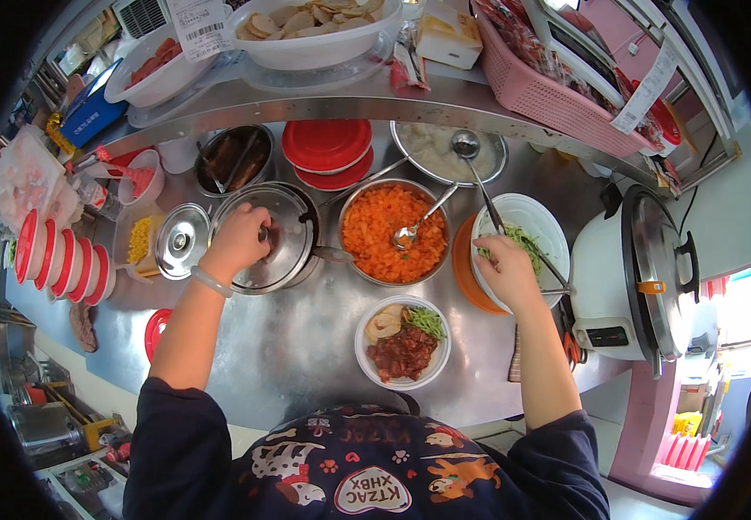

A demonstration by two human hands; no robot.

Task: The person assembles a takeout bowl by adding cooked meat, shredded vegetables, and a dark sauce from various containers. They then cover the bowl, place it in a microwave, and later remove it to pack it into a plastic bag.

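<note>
Lidded pot [276, 238] left of carrot bowl [394, 232]; food bowl [402, 341] before it.

Far beyond my left hand [239, 239], on the upper shelf, I see a white paper label [200, 26] with a black barcode stuck to a bowl, and a blue box [90, 111] sits off to that hand's far left. Up past my right hand [507, 270], a cream carton [449, 35] rests on the shelf, a white paper slip [648, 87] hangs at the pink basket's end, and the rice cooker's small dark panel [607, 335] lies just right of that hand.
</note>
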